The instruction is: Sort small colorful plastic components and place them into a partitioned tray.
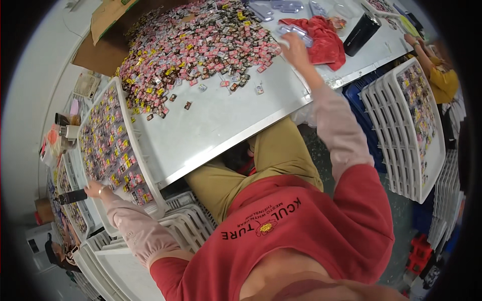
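Observation:
At the back of the table, my right hand has its fingers on a clear plastic case, which lies over a crumpled red cloth. My left hand is out at the left, by the outer rim of a white plastic tray filled with rows of small pink, black and yellow packed pieces. Close to its fingers is a dark flat object; whether I hold it is unclear. A wide heap of similar small pieces covers the table's far left, with a few strays nearer me.
A cardboard box lies behind the heap. Beyond the red cloth stands a black cylinder, near more clear plastic cases. Stacked white trays rise at the right, others at lower left. A person in yellow is at far right.

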Available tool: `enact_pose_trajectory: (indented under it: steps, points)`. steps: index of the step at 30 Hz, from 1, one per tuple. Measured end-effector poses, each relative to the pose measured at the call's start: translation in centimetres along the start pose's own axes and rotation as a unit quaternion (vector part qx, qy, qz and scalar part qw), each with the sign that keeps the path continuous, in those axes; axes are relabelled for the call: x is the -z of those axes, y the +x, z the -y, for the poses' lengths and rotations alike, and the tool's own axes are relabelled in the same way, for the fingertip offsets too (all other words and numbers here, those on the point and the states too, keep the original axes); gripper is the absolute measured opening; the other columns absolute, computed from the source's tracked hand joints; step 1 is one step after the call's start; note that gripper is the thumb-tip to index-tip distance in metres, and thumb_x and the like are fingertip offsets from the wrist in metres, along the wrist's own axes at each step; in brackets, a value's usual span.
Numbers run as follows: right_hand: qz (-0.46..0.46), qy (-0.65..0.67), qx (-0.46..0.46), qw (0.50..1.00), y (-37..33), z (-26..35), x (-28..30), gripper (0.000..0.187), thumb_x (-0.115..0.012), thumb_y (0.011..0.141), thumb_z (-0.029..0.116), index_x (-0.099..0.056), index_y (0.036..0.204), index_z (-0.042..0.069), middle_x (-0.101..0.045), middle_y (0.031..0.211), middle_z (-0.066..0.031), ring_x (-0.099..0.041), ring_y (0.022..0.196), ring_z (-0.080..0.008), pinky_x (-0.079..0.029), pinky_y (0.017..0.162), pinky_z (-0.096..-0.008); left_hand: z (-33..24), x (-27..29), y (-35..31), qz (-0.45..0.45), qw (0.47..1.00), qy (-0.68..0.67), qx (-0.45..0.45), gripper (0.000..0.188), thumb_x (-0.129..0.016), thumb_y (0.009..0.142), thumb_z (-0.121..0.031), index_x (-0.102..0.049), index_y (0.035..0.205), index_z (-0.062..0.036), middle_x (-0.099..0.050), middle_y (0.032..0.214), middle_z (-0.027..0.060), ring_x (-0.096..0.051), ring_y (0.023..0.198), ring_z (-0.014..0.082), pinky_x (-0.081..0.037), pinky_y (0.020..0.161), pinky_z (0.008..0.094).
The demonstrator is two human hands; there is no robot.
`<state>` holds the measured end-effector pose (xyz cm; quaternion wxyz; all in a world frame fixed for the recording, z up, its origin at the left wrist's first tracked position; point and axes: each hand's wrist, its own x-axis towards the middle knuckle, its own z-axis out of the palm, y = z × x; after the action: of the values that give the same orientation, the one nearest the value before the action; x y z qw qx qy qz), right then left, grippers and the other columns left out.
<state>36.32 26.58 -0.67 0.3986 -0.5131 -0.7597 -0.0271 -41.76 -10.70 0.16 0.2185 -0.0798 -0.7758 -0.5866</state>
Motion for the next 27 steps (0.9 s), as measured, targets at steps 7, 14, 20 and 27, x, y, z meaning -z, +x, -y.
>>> enact_pose_trajectory:
  steps: [7,14,20,27]
  points:
    - [0.125,-0.325,0.117,0.930,1.3,-7.8,-1.1,0.015,-0.055,0.084,0.018,-0.066,0.083,0.008,-0.063,0.096,-0.0107,-0.060,0.093,-0.0318,-0.051,0.070,-0.0472,-20.5,-1.8,-12.4,0.240,0.948,-0.175,-0.113,0.027,-0.058,0.089,-0.010,-0.062,0.115,-0.0019,-0.063,0.101,0.0008,-0.053,0.077,0.0080,-0.044,0.063,0.0221]
    - [0.193,-0.199,-0.028,0.960,3.7,-6.3,1.0,0.017,-0.063,0.079,0.025,-0.064,0.083,0.009,-0.065,0.088,-0.0128,-0.062,0.090,-0.0320,-0.050,0.070,-0.0452,-18.0,-2.6,-29.3,0.452,0.875,-0.088,-0.148,0.020,-0.061,0.088,-0.014,-0.067,0.102,-0.0022,-0.069,0.091,0.0086,-0.063,0.078,0.0139,-0.050,0.067,0.0271]
    - [0.105,0.007,0.040,0.994,5.3,0.3,4.0,0.018,-0.066,0.082,0.021,-0.070,0.092,0.007,-0.068,0.094,-0.0121,-0.065,0.086,-0.0273,-0.050,0.074,-0.0347,-15.8,-3.7,-38.6,0.456,0.841,-0.028,-0.289,0.023,-0.062,0.083,-0.010,-0.065,0.106,-0.0071,-0.064,0.100,0.0090,-0.061,0.081,0.0225,-0.051,0.066,0.0308]
    - [0.238,0.119,0.362,0.893,-8.1,18.8,-1.9,0.023,-0.061,0.079,0.008,-0.066,0.100,0.009,-0.060,0.086,-0.0096,-0.058,0.081,-0.0306,-0.048,0.071,-0.0405,-15.2,-8.7,-37.7,0.456,0.788,-0.017,-0.413,0.029,-0.064,0.074,-0.006,-0.065,0.102,-0.0111,-0.063,0.092,0.0119,-0.057,0.079,0.0323,-0.048,0.074,0.0400]
